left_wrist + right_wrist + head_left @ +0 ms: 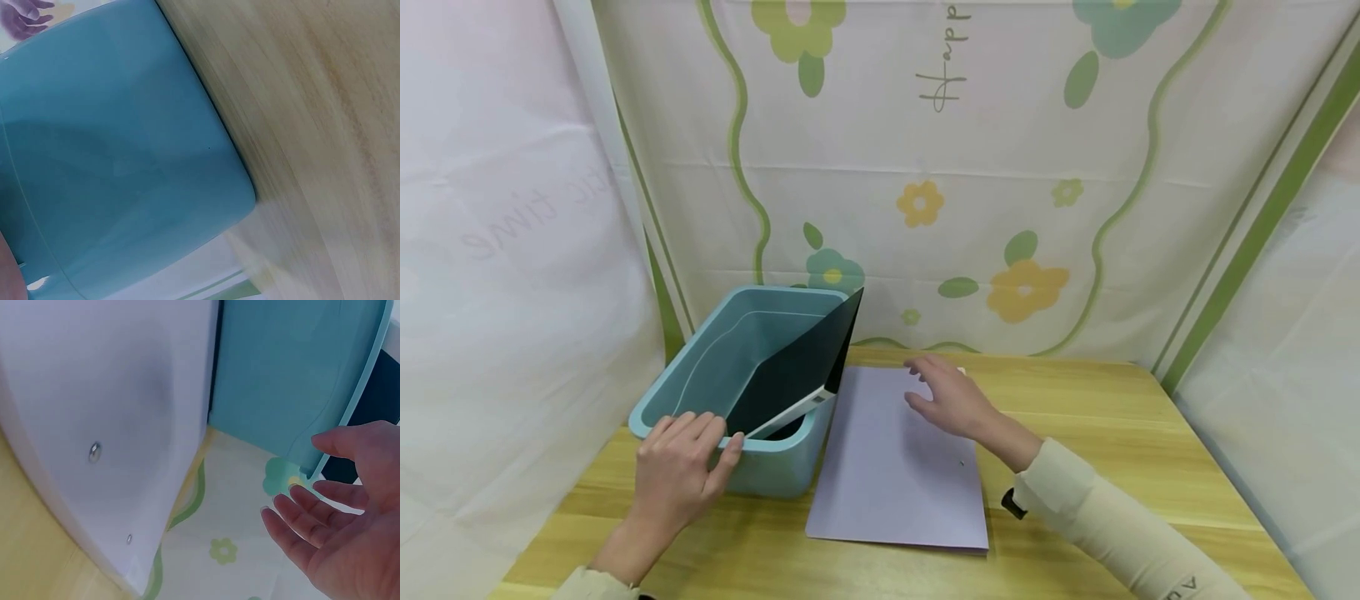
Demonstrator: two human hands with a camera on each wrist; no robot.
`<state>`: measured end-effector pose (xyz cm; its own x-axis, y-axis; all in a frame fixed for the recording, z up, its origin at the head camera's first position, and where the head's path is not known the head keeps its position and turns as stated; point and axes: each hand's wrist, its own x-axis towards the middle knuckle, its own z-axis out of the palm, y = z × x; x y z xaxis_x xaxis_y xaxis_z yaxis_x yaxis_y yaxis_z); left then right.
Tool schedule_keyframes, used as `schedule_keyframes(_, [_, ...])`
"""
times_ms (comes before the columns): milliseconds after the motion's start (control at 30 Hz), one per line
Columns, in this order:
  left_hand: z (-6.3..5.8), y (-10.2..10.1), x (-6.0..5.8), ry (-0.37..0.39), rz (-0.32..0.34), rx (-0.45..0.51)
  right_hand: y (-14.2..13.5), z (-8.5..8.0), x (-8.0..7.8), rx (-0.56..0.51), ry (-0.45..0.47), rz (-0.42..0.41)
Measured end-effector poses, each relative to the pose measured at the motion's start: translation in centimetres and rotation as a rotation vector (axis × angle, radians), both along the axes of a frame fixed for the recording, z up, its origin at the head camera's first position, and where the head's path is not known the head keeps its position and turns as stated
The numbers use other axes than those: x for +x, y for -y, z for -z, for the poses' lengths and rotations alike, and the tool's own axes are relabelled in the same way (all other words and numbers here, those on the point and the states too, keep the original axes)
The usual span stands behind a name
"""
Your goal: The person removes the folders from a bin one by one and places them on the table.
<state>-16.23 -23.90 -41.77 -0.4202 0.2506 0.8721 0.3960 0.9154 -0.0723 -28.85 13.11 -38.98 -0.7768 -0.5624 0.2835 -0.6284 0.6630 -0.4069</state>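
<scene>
Blue bin [771,473] stands by the left edge of the bench [1150,467], near its back left corner. Inside it, a black case [805,358] with a white side leans tilted, one corner poking above the right rim. Beside the bin, a purple folder [895,467] lies flat, running from near the back edge towards the front edge. The left hand [677,475] curls its fingers over the bin's near rim; whether its thumb touches the case, I cannot tell. The right hand [951,400] hangs above the folder, loosely spread, holding nothing. A hard tug on the rim could tip the bin and probably send the case sliding onto the folder. Count: one bin, one case, one folder, two hands.
</scene>
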Motion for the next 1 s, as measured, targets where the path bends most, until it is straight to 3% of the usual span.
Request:
schedule_keyframes(400, [0.0, -0.2, -0.1, -0.005, 0.004, 0.002, 1.6, -0.7, 0.9, -0.053, -0.028, -0.068])
schedule_keyframes(1000, [-0.1, 0.0, 0.1, 0.004, -0.005, -0.006, 4.1, -2.4, 2.7, -0.095, -0.008, -0.104])
